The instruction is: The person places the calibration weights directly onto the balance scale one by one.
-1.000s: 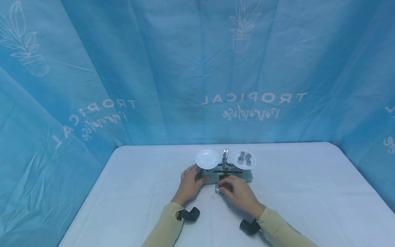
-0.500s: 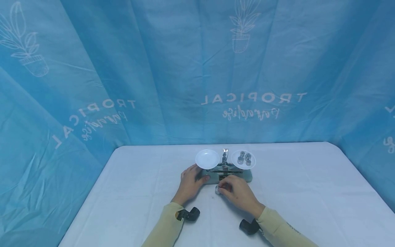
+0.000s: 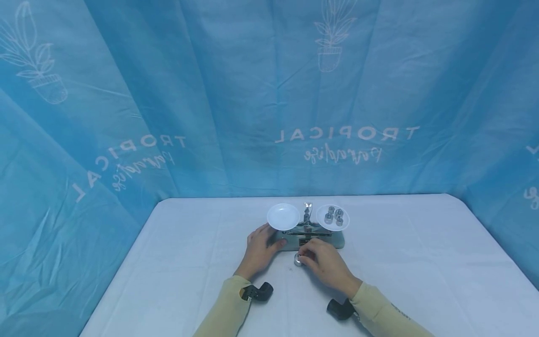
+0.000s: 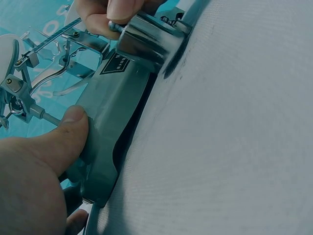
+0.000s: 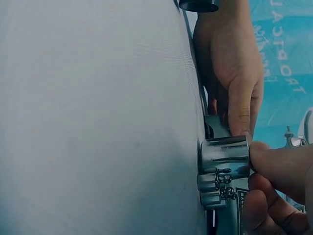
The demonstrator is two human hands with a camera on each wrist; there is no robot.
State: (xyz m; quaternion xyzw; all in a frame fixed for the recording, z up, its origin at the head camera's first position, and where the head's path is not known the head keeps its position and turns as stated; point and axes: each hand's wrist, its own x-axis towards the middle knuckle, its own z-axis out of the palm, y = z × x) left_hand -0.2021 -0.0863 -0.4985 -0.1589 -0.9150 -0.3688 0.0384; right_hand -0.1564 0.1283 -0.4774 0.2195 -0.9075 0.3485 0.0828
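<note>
In the head view a balance scale (image 3: 337, 241) with a grey-green base and two white pans stands near the table's back edge. The left hand (image 3: 259, 250) holds the left end of its base, the thumb (image 4: 71, 127) on the front face. Just before the base, a large shiny cylindrical weight (image 5: 222, 154) stands at the tabletop. Thumb and fingers of the right hand (image 3: 326, 264) pinch the small knob on its top. Smaller metal weights (image 5: 209, 182) show beside it in the right wrist view; the right hand hides them in the head view.
Several knobbed weights (image 3: 329, 218) sit in the right pan (image 3: 322, 224); the left pan (image 3: 283, 217) is bare. A white cloth covers the table (image 3: 421, 262). Blue printed curtains (image 3: 236, 140) hang behind and at the sides.
</note>
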